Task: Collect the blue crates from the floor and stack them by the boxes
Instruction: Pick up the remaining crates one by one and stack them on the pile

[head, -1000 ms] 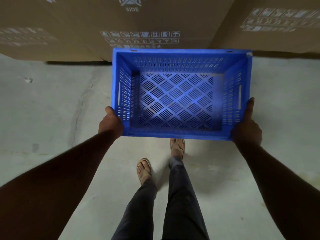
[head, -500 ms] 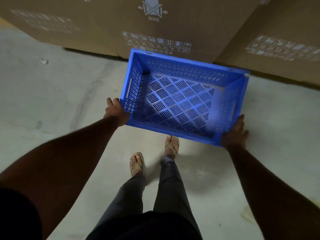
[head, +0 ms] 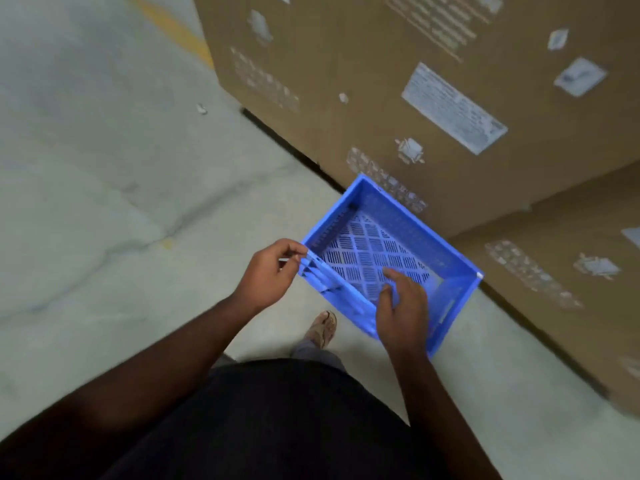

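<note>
One empty blue slatted crate sits low on the concrete floor, its far side close against a large cardboard box. My left hand hovers at the crate's near left corner with loosely curled fingers, the fingertips just beside the rim and not gripping it. Above the near rim, my right hand has relaxed, spread fingers and holds nothing. The frame is motion-blurred. No other crate is in view.
A second cardboard box stands to the right, forming a corner behind the crate. Grey concrete floor stretches to the left, with a yellow line at the far top. My sandalled foot is just before the crate.
The crate has gone down by the boxes, and both hands have come off its sides. The view has swung left and tilted, and my body is closer to the crate.
</note>
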Demonstrator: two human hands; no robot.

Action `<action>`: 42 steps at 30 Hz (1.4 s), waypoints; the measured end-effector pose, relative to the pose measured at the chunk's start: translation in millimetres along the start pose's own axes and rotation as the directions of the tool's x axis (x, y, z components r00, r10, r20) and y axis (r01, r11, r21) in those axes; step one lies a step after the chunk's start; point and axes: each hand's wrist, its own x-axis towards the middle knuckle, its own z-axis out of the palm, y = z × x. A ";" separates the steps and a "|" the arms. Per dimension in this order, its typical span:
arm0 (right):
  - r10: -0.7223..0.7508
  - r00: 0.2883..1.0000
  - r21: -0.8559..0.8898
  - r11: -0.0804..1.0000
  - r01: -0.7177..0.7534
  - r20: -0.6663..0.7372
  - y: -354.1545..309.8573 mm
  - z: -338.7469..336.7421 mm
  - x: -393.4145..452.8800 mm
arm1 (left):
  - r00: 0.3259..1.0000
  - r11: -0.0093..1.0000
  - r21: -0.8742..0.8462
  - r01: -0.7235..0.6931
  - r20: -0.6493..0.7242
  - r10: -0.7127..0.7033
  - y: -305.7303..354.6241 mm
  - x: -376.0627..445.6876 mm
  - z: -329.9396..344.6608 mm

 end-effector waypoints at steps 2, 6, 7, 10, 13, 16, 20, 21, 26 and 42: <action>-0.127 0.989 -0.018 0.992 0.128 0.072 -46.8 15.8 -5.1 | 0.995 0.999 -0.048 0.006 -0.099 -0.011 -7.0 -22.3 -45.1; -0.030 0.957 0.258 0.965 -0.048 0.288 -155.4 70.3 -20.2 | 0.957 0.977 -0.214 0.010 -0.281 -0.072 -25.5 -65.2 -149.1; -0.036 0.941 0.310 0.948 -0.075 0.338 -183.7 87.3 -26.9 | 0.948 0.969 -0.245 0.016 -0.305 -0.093 -29.6 -77.5 -176.4; -0.102 0.893 0.399 0.912 -0.092 0.438 -267.3 145.9 -50.8 | 0.917 0.959 -0.282 0.036 -0.372 -0.144 -50.1 -112.3 -256.7; -0.191 0.821 0.417 0.907 -0.062 0.537 -344.9 205.8 -81.0 | 0.859 0.944 -0.323 0.071 -0.462 -0.222 -77.4 -150.5 -333.2; -0.272 0.778 0.437 0.899 -0.004 0.566 -397.5 243.2 -97.5 | 0.808 0.931 -0.354 0.089 -0.521 -0.275 -93.7 -171.5 -382.8; -0.322 0.725 0.459 0.888 0.009 0.609 -461.8 294.5 -109.4 | 0.729 0.878 -0.463 0.123 -0.558 -0.397 -121.8 -193.0 -447.5; -0.329 0.708 0.457 0.889 0.009 0.625 -475.6 309.6 -107.0 | 0.709 0.865 -0.485 0.124 -0.567 -0.420 -129.4 -194.6 -463.4; -0.321 0.650 0.428 0.904 -0.008 0.689 -542.7 397.9 -82.4 | 0.616 0.821 -0.555 0.134 -0.603 -0.508 -168.1 -179.0 -551.6; -0.474 0.249 0.404 0.869 0.286 0.844 -908.2 708.5 -33.0 | 0.272 0.730 -0.676 -0.104 -0.725 -0.633 -260.9 -78.4 -919.0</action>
